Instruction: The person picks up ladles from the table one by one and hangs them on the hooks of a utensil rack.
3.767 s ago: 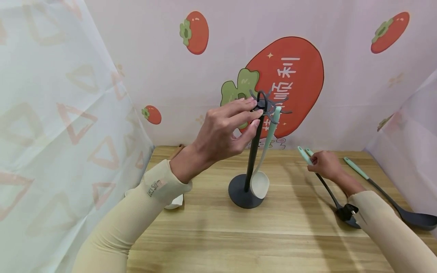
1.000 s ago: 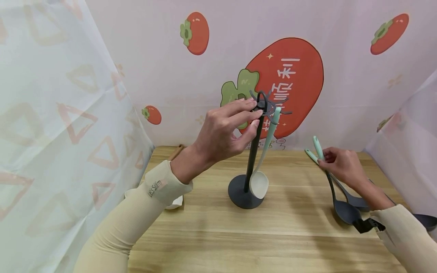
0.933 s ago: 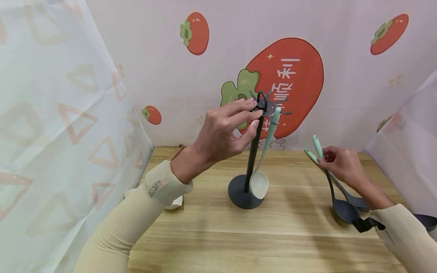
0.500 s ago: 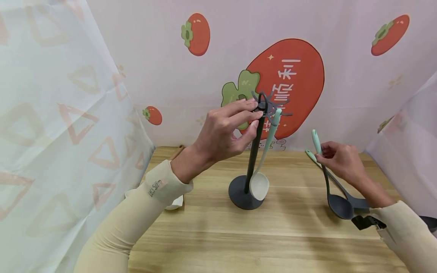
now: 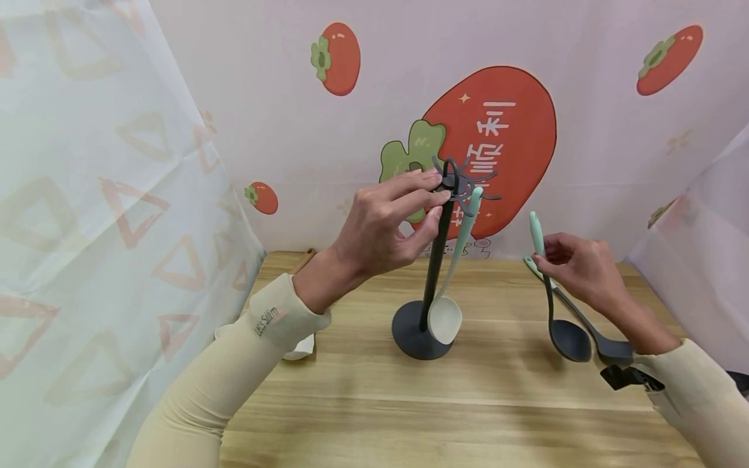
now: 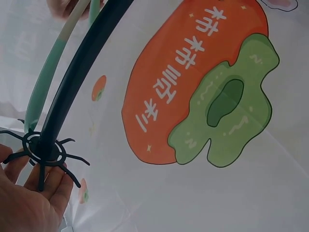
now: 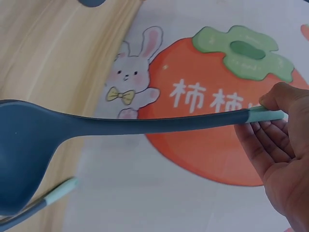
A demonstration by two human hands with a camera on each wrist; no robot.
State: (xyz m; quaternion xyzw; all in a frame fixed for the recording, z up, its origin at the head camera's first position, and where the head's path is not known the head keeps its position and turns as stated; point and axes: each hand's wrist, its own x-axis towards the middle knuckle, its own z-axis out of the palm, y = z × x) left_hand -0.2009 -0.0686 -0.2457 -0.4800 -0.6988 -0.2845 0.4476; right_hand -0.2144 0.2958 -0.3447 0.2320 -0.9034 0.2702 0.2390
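Observation:
My left hand [image 5: 380, 221] holds the top of a dark utensil stand [image 5: 434, 279], fingertips at its hub; in the left wrist view, the fingers [image 6: 50, 186] show around the ring of hooks [image 6: 46, 147]. From one hook hangs a ladle with a white bowl [image 5: 445, 320] and mint handle, the bowl beside the pole over the round base. To the right, my right hand [image 5: 585, 276] pinches the mint handle of a dark ladle [image 5: 570, 341], handle end upward and bowl low over the table. The right wrist view shows this ladle [image 7: 159, 126] with thumb and fingers at the handle.
On the wooden table [image 5: 374, 422], a dark turner-like utensil [image 5: 611, 350] with a mint handle lies behind the right hand. Another dark utensil [image 5: 740, 382] shows at the right edge. A white thing [image 5: 301, 348] and a brown handle [image 5: 303, 261] are partly hidden by my left arm.
My right hand, lower over the mint handles at first, has raised the dark ladle and moved it left toward the stand, away from the other utensil. My left hand has stayed on the stand.

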